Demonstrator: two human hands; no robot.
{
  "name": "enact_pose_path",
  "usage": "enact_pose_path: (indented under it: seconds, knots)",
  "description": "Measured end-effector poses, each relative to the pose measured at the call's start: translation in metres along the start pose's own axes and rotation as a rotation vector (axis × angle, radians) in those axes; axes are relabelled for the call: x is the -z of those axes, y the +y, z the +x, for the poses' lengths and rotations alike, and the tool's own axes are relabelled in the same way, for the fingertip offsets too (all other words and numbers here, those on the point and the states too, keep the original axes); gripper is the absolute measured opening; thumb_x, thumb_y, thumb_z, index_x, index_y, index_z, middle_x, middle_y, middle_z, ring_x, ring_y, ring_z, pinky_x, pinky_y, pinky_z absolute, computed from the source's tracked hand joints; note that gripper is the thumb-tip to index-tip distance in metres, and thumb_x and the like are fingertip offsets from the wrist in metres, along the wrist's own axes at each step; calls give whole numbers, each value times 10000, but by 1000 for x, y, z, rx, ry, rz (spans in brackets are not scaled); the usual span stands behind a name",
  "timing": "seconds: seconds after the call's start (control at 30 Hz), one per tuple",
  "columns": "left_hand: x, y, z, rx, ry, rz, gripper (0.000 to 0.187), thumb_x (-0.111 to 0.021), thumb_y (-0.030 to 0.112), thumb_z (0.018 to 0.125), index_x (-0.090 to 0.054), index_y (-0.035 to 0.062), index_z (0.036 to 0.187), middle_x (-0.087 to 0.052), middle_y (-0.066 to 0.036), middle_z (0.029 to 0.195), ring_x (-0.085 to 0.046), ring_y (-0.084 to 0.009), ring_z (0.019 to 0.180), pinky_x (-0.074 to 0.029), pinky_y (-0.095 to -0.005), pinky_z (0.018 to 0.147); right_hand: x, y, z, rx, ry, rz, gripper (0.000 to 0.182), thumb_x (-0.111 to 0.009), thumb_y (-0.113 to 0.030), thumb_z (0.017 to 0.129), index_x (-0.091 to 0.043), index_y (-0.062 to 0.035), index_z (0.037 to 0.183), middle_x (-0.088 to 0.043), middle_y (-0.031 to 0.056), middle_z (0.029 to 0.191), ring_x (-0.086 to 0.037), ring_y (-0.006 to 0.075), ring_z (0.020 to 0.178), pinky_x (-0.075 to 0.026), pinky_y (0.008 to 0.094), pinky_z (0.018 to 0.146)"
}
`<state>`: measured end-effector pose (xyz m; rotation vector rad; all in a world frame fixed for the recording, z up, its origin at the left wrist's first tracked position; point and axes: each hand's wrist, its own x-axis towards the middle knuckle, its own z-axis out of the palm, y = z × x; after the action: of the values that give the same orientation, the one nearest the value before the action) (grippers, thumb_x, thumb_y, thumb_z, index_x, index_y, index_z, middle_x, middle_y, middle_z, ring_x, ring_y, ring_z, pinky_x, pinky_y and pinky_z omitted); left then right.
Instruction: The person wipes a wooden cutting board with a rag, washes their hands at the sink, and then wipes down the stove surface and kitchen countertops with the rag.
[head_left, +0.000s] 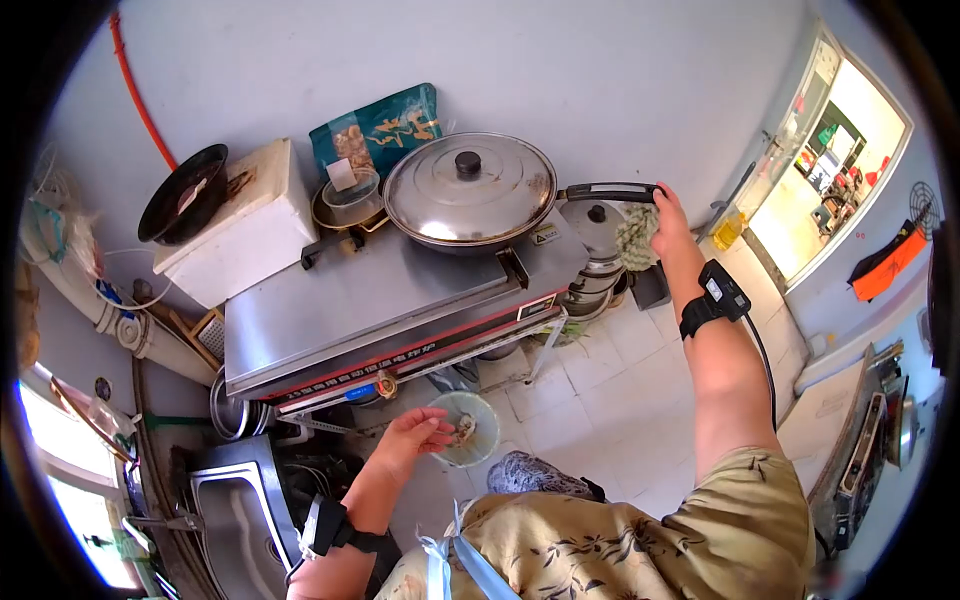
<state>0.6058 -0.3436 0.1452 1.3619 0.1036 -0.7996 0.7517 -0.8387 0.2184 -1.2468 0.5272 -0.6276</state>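
A wok under a domed metal lid with a black knob rests at the right end of a stainless-steel fryer counter. Its long black handle points right, and my right hand is closed around the end of it. Lower down, my left hand hangs with its fingers loosely stretched and nothing visible in them. A pale translucent bin with some scraps inside stands on the floor just beyond those fingers.
Behind the wok lean a green food bag and small bowls. A white box bears a dark pan. Stacked pots stand right of the counter. A sink is lower left; a doorway opens at right.
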Motion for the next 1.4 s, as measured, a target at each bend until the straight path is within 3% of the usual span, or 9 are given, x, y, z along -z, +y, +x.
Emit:
enact_pose_path:
  seconds: [0.2,0.33,0.53,0.8,1.0,1.1,1.2,1.27,1.4]
  knots:
    - [-13,8,5,-27,49,-8,224,-484,174,888,-541,56,1069,-614,-87,952,-597,-185,842,-485,-305,737,-9,-7,-20,-80,25,90,330,-542,-248,851,-488,-198,1173,-491,32,1169,-417,203,1107,-315,475,920]
    - [-44,25,35,-49,133,-16,240,-481,182,892,-532,56,1091,-616,-92,938,-600,-185,829,-487,-294,731,7,3,-30,50,-39,118,291,-586,-235,826,-519,-133,1090,-502,23,1072,-430,170,1028,-355,344,887]
    - [-141,57,130,-72,8,-58,329,-477,274,906,-504,42,1138,-608,-115,1003,-594,-200,893,-484,-317,753,32,7,-49,75,-377,219,251,-578,-173,843,-507,-67,1059,-472,0,977,-417,91,917,-322,232,831]
    - [-234,120,231,-319,-133,-563,414,-391,406,919,-478,29,1068,-574,-148,1061,-550,-268,998,-446,-405,848,62,9,-39,-148,-858,311,229,-499,-194,876,-530,-27,1030,-508,7,973,-428,93,954,-301,227,862]
    - [-264,147,228,-260,239,-825,114,-558,156,837,-494,65,862,-522,-51,746,-530,-203,701,-465,-363,702,50,31,-7,-250,-892,261,207,-452,-158,896,-550,-19,1014,-539,17,983,-468,87,936,-351,258,852]
    - [-263,147,218,-224,293,-760,112,-550,155,838,-486,64,857,-511,-35,718,-500,-164,640,-461,-316,614,18,44,7,-161,-779,208,217,-481,-135,866,-540,-19,1041,-546,54,1028,-491,145,961,-374,302,859]
    - [-261,147,208,-201,396,-725,113,-540,147,839,-479,58,872,-498,-37,693,-483,-154,598,-436,-293,567,-20,80,15,720,-1193,-470,321,-529,-128,791,-530,-75,1107,-504,133,1146,-450,320,1077,-362,409,909]
    - [-259,148,200,-188,424,-657,118,-539,143,839,-480,56,891,-495,-38,692,-474,-151,585,-415,-283,540,-32,93,9,1147,-1131,-733,324,-531,-138,792,-533,-96,1113,-497,103,1171,-439,319,1096,-346,464,916]
    - [-247,143,185,-172,388,-643,134,-531,133,834,-480,61,936,-481,-32,682,-454,-144,572,-387,-274,523,-50,103,36,1097,-1124,-736,327,-537,-146,787,-536,-97,1110,-489,83,1193,-422,321,1130,-324,506,932]
